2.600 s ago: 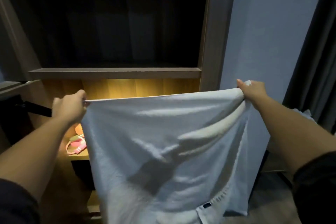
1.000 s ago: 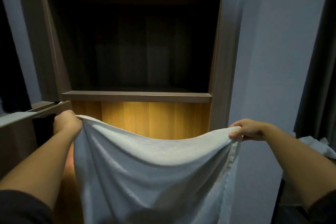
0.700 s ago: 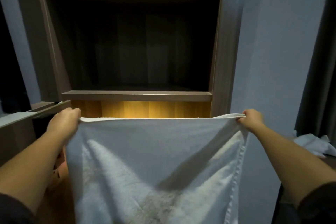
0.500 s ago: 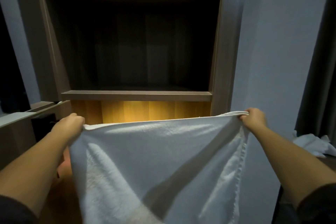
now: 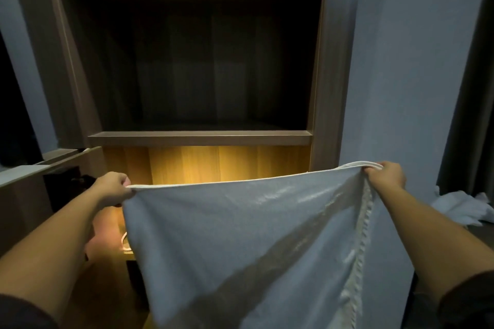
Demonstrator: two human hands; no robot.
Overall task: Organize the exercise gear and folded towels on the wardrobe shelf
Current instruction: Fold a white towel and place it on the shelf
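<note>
The person holds a white towel (image 5: 254, 243) spread out in front of the body, in the air before the wardrobe. The left hand (image 5: 113, 188) grips the upper left corner of the towel; its fingers are curled round the hem. The right hand (image 5: 385, 175) grips the upper right corner in the same way, with the fingers closed over a small bunch of cloth. The right hand is a little higher than the left one, so the top edge between them runs almost straight and rises slightly to the right. The towel hangs down from this edge and goes out of the picture at the bottom. A thick seam runs down its right side. Behind the towel stands the wardrobe, with a wooden shelf (image 5: 200, 138) above the hands. The compartment over this shelf is dark. Under the shelf a warm light shines on a wooden back panel (image 5: 213, 163), and the towel covers most of this lit compartment. Beside the towel's left edge, on a lower lit board, a small pale loop (image 5: 124, 240) shows; what it is cannot be told. At the right is a grey-blue wall (image 5: 414, 61), then a dark curtain (image 5: 470, 88), and near it lies a crumpled white cloth (image 5: 454, 208).
</note>
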